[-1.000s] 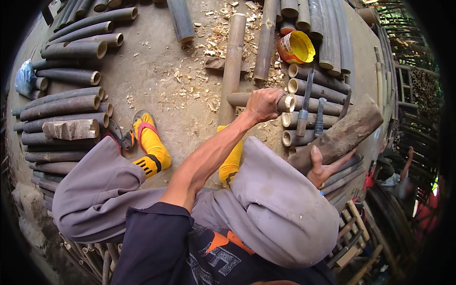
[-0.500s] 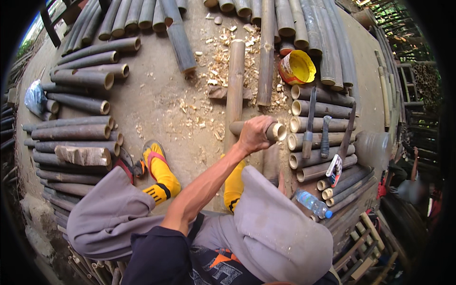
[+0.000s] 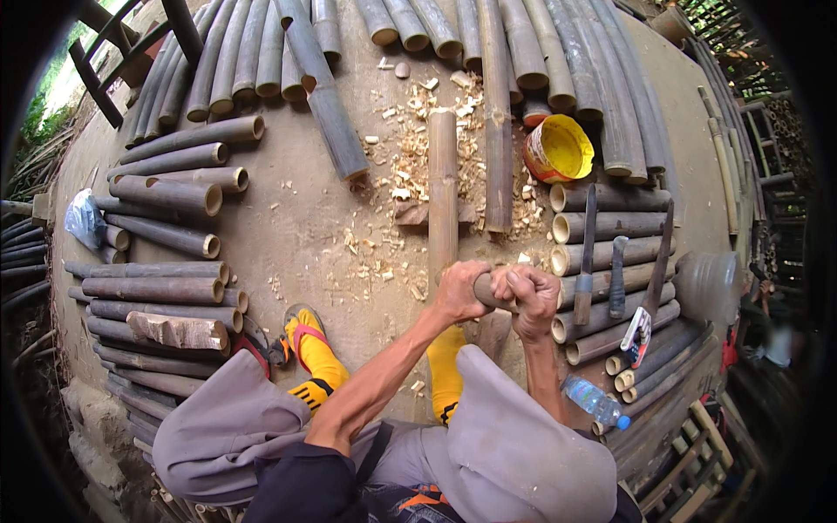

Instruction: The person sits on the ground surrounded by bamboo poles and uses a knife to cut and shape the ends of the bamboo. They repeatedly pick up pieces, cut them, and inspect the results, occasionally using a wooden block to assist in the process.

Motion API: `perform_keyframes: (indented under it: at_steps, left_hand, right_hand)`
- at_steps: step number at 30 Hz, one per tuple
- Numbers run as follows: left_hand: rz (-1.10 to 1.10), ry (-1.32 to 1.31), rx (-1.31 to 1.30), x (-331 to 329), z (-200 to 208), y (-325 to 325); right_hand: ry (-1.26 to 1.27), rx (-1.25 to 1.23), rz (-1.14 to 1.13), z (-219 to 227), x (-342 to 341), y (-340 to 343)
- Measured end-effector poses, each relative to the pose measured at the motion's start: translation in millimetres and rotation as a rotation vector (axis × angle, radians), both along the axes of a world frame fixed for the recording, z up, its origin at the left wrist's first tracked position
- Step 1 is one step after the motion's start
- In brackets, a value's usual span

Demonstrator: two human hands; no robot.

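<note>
A short bamboo tube [image 3: 495,294] lies crosswise between my two fists, over the near end of a longer bamboo pole [image 3: 443,183]. My left hand [image 3: 462,293] wraps around the tube's left part. Close beside it, my right hand [image 3: 528,301] is closed around the right part and hides that end. The longer pole points straight away from me, and its far part rests across a wooden block [image 3: 410,213] among pale chips. Between my forearms, a brown piece of wood [image 3: 493,336] shows partly below the hands.
On a row of bamboo tubes at right lie a long blade [image 3: 587,253], a dark-handled tool [image 3: 618,277] and a saw [image 3: 649,305]. A yellow-lined bucket [image 3: 560,148] stands beyond, and a water bottle [image 3: 595,402] lies nearer. More bamboo tubes [image 3: 153,290] are stacked at left.
My right hand has come up and closed on the short bamboo tube, which only my left hand held before. The tube sits lower in view, and the whole view has shifted.
</note>
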State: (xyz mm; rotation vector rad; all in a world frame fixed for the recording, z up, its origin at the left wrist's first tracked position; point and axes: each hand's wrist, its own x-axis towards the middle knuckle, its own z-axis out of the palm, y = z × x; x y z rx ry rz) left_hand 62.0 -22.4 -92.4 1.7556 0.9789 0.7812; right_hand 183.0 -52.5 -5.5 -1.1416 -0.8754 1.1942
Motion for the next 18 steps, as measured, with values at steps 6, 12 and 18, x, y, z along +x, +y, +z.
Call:
perform_keyframes:
  at_steps: [6,12,18]
  left_hand:
    - [0.001,-0.061,0.005,-6,-2,9]
    - [0.040,-0.033,0.019,-12,-22,3]
    - [-0.021,-0.150,-0.139,1,8,9]
  right_hand:
    - [-0.131,-0.153,-0.057,15,-20,9]
    - [-0.068,-0.212,0.026,15,-25,12]
    - [-0.248,-0.213,0.015,15,-14,5]
